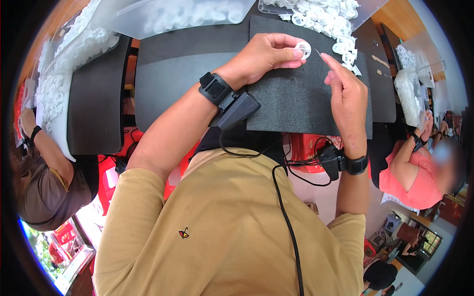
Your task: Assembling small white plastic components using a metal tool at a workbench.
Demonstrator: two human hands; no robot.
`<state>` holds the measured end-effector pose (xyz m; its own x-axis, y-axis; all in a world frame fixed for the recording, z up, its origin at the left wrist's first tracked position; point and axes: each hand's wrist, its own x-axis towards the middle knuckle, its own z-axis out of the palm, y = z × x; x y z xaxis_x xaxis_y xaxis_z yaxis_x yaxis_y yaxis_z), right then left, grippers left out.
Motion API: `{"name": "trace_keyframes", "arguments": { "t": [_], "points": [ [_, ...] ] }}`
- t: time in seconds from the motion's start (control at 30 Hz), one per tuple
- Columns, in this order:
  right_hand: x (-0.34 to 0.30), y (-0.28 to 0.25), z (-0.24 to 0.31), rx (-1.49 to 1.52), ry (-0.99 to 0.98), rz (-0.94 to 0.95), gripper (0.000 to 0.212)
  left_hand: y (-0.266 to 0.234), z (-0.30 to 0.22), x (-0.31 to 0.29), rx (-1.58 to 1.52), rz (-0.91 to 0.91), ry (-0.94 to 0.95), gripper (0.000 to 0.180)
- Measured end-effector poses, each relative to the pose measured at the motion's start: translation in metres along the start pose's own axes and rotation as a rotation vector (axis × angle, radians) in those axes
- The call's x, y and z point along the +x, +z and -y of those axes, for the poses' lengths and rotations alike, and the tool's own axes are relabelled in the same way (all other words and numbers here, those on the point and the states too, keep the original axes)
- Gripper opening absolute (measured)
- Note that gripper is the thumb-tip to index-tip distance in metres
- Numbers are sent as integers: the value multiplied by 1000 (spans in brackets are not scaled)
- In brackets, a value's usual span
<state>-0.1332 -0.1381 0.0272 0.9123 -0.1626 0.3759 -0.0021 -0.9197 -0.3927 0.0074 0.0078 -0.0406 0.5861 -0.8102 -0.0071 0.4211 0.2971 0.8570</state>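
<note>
My left hand (266, 55) pinches a small round white plastic part (304, 50) between thumb and fingers, above a dark grey mat (291, 101). The part has a ring-like rim and a slot in its middle. Close to its right side is my right hand (347, 88), with the index finger stretched along a thin pointed metal tool (318, 53). The tool's tip comes near the part but seems apart from it. Most of the tool is hidden by my fingers, so its kind does not show.
White plastic parts (328, 19) lie heaped at the mat's far edge, some trailing down its right side. A translucent bin (173, 22) of similar parts stands at the back left. Black cables (281, 195) hang from my wrist devices. People work at tables on both sides.
</note>
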Motion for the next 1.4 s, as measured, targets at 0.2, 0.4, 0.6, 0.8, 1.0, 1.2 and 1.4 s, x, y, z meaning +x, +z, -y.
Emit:
{"name": "trace_keyframes", "arguments": {
  "t": [0.2,0.4,0.6,0.8,1.0,1.2,1.4],
  "points": [
    [-4,21,5,224,103,-34,37,-1,1,1,-10,22,27,35],
    [-4,25,4,185,65,-39,37,0,0,-1,-16,-9,25,34],
    [-8,29,5,-55,-39,-75,36,1,0,-2,-46,-14,43,31],
    [-1,15,19,-402,-93,-24,36,1,2,-3,41,-52,72,33],
    [2,4,21,-417,-121,-30,36,2,-1,-3,16,-41,48,34],
    [6,6,22,-448,-161,-10,36,2,-1,-3,19,-52,52,33],
    [6,7,26,-522,-146,37,34,3,1,-4,35,-69,92,32]
  ]
}}
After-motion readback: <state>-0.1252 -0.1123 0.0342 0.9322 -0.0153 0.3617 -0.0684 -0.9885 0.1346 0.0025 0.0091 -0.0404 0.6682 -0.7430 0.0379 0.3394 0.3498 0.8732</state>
